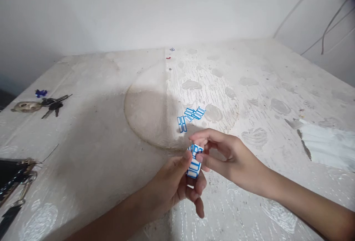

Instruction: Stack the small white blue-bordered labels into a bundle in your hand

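Observation:
Between both hands is a small white piece (195, 163) printed with blue outlined shapes; whether it is a stack of cards, stickers or a small box I cannot tell. My left hand (173, 180) pinches its left side with the thumb, other fingers behind and below it. My right hand (235, 158) has its thumb on the right edge and its index finger curled over the top. Just beyond the hands, several small blue-outlined white pieces (182, 124) lie in a loose, partly overlapping group on the pale patterned table cover (149, 182).
At the left lie a key bunch (54, 104) with a tan fob and a crumpled blue scrap (41, 93). A black item with a metal clasp (29, 182) sits at the lower left edge. Torn white material (327, 146) is at the right. A white wall stands behind.

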Motion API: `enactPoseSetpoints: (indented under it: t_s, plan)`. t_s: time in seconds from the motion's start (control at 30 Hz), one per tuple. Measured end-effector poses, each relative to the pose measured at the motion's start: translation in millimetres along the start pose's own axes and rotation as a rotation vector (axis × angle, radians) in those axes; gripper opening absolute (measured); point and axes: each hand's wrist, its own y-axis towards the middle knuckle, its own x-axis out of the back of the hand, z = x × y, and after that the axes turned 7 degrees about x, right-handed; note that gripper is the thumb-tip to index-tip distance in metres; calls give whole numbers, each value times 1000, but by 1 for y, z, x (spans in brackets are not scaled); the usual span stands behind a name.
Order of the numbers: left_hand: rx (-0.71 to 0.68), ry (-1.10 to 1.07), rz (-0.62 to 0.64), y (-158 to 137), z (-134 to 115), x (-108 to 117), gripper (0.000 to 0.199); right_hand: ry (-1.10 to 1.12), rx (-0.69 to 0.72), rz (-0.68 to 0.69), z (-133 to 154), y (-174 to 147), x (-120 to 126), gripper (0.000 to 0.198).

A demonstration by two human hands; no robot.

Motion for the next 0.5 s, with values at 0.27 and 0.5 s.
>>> enactPoseSetpoints:
  t_s: [0.27, 0.5]
  plan:
    - [-38, 261, -12, -6, -1, 3, 62, 391, -118, 62, -3, 2, 8, 15]
    - [-313, 675, -90, -13, -4, -3, 30, 558, -242, 61, -5, 4, 17, 18]
